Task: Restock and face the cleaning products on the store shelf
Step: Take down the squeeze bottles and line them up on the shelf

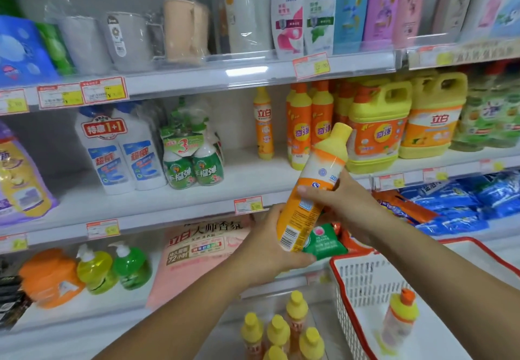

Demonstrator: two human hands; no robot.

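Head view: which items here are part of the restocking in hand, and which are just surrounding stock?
In the job:
- orange bottle, tilted, held by left hand and right hand
- matching lone bottle on the middle shelf
- yellow-capped bottles below
- basket holding one more bottle

Just nearby:
- shampoo bottles
- yellow jugs
- pump bottles

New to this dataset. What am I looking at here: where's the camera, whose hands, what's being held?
There is no robot. One wide-angle camera on a person's head looks down at their bare hands before store shelves. Both hands hold one orange dish-soap bottle with a yellow cap, tilted, its barcode side towards the camera: the left hand at the base, the right hand around the middle. A single matching bottle stands on the middle shelf with bare space beside it. More yellow-capped bottles wait below, and a white basket holds another.
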